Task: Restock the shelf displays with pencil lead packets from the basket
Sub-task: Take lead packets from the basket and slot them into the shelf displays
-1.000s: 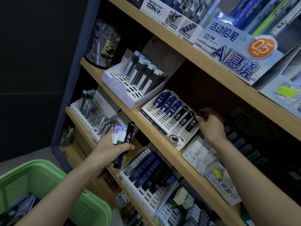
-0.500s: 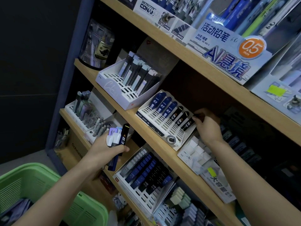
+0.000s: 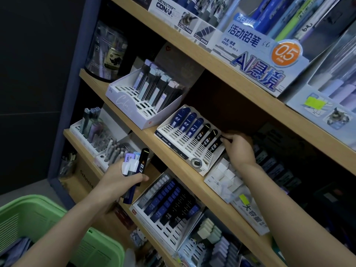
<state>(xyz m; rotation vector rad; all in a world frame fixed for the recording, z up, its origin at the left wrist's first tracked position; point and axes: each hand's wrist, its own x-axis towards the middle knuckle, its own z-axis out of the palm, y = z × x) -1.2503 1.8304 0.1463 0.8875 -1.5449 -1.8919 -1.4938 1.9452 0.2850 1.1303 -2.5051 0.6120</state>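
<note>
Right hand (image 3: 238, 149) is at the right end of the display tray (image 3: 169, 132), fingertips pinching the top of the last black lead packet (image 3: 214, 147) in its slot. Below-left of the tray, the left hand (image 3: 123, 178) grips a bundle of packets (image 3: 134, 166). The green basket (image 3: 38, 214) sits further below-left of the tray.

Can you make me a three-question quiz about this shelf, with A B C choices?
1. Where is the black packet that the right hand pinches?
A) in a pocket
B) at the white tray's right end
C) on the floor
2. How many blue packets stand in that tray?
A) one
B) six
C) three
3. What is the left hand doing?
A) gripping several packets
B) hanging open
C) waving
Answers: B, last in the row; C, left of the black ones; A, they poke from its grip.
</note>
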